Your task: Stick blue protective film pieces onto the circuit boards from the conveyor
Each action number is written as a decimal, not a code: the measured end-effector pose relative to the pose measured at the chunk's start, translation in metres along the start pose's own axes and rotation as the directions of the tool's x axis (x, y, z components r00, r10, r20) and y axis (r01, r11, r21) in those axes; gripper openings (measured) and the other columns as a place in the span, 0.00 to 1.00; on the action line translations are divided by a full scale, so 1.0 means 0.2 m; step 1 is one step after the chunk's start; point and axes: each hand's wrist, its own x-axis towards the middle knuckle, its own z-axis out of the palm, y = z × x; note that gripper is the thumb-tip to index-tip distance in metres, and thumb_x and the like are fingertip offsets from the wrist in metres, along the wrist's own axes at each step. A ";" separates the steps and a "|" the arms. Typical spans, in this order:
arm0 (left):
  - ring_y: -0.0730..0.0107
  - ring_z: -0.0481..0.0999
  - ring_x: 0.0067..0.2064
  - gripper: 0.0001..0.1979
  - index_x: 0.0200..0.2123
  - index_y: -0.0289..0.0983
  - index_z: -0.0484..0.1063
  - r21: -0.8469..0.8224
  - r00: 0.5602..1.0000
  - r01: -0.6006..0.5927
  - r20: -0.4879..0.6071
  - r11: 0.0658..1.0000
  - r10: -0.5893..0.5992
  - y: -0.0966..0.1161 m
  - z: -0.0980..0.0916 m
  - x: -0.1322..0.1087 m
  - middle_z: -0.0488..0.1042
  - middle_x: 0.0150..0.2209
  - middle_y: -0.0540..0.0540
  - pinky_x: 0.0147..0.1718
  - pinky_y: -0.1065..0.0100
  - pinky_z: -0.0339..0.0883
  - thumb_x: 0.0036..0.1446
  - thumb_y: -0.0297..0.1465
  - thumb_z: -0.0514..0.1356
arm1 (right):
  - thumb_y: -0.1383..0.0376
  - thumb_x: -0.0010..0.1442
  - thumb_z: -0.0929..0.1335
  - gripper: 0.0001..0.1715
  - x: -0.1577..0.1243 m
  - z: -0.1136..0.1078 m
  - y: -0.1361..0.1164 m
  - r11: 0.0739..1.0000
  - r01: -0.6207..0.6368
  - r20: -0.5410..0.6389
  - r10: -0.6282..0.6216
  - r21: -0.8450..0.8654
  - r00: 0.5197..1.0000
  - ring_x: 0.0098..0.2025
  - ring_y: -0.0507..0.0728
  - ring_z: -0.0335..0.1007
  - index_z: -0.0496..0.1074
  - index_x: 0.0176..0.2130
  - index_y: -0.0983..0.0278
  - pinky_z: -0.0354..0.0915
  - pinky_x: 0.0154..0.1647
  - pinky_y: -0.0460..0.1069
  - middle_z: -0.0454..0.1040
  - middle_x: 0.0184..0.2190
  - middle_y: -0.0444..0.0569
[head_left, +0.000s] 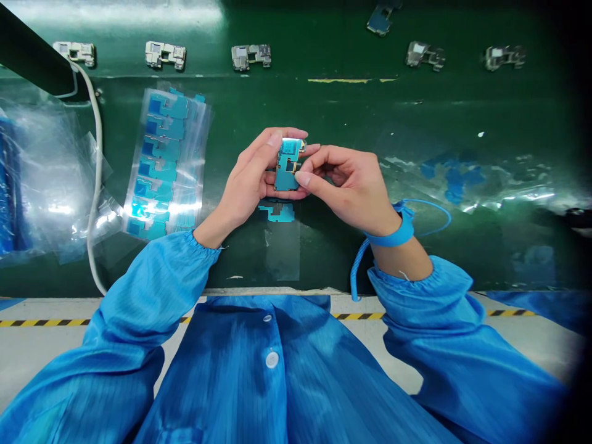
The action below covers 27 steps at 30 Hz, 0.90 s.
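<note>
A film sheet (164,163) lies on the bench (328,259) left of the hands (252,174), circuit boards (239,58) beyond.

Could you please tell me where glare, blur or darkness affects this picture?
Head view: white glare on sticker sheet and clear plastic at left; head view: far-right board blurred, held board sharper; head view: right edge fades to black.

Five silvery boards (241,58) are lying out, two blue-faced boards (285,177) showing (one held); two hands (252,172) are working, one wrist strap (398,234) showing.
</note>
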 end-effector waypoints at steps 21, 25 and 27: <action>0.46 0.89 0.58 0.23 0.60 0.38 0.77 -0.008 0.997 -0.054 0.056 0.998 0.055 -0.01 -0.01 0.00 0.87 0.55 0.45 0.45 0.56 0.91 0.78 0.50 0.58 | 0.46 0.65 0.81 0.23 0.00 0.00 0.01 0.999 0.023 -0.005 -0.023 -0.038 1.000 0.32 0.55 0.69 0.78 0.35 0.60 0.68 0.34 0.53 0.78 0.33 0.46; 0.45 0.89 0.60 0.22 0.59 0.40 0.77 -0.008 0.997 -0.050 0.053 0.999 0.051 -0.01 -0.01 0.00 0.86 0.57 0.45 0.45 0.54 0.91 0.78 0.50 0.57 | 0.46 0.65 0.81 0.23 0.00 0.01 0.02 0.999 0.026 -0.018 -0.027 -0.046 0.999 0.32 0.54 0.68 0.77 0.34 0.60 0.67 0.33 0.52 0.78 0.33 0.46; 0.46 0.88 0.60 0.22 0.59 0.41 0.77 0.001 0.997 -0.050 0.062 0.999 0.050 -0.01 -0.01 0.00 0.86 0.57 0.46 0.47 0.53 0.91 0.78 0.50 0.56 | 0.46 0.65 0.81 0.23 0.00 0.01 0.02 0.998 0.027 -0.017 -0.028 -0.048 0.999 0.32 0.54 0.68 0.77 0.34 0.60 0.67 0.33 0.52 0.78 0.33 0.46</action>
